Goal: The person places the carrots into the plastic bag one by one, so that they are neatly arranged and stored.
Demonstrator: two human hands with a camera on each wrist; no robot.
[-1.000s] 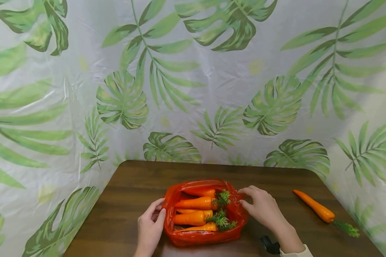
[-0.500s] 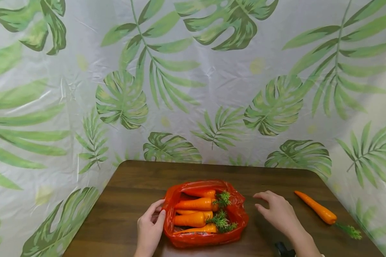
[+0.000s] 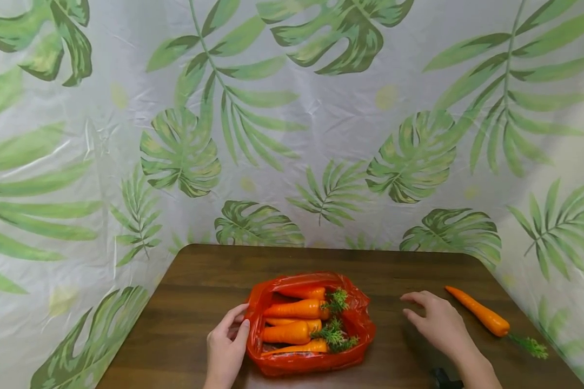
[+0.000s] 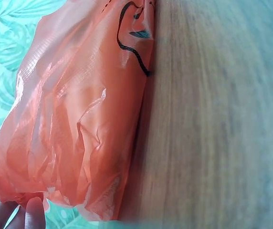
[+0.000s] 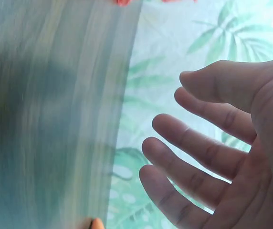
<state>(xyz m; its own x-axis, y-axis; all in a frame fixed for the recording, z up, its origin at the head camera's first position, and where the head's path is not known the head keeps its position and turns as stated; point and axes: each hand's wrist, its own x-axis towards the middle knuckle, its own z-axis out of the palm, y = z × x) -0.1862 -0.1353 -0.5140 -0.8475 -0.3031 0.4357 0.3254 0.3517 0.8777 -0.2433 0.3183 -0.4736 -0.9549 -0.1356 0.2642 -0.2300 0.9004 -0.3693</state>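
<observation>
A red plastic bag [image 3: 316,363] sits on the table with its mouth spread wide. Inside it lie several orange carrots [image 3: 297,309] with green tops pointing right. My left hand [image 3: 227,346] grips the bag's left edge between thumb and fingers; the left wrist view shows the fingertips on the gathered red plastic [image 4: 79,143]. My right hand [image 3: 438,327] is off the bag, its fingers apart and loosely bent around nothing, as the right wrist view confirms. One loose carrot [image 3: 482,313] lies to the right of that hand, its green top toward the table's right edge.
The dark wooden table [image 3: 209,275] ends at a leaf-patterned plastic sheet [image 3: 316,135] hanging behind it. A black strap piece [image 3: 445,379] shows at my right wrist. In the right wrist view an orange carrot tip [image 5: 97,224] shows at the bottom edge.
My right hand has let go of the bag's right rim and moved right, toward the loose carrot. The left hand has stayed on the bag's left edge.
</observation>
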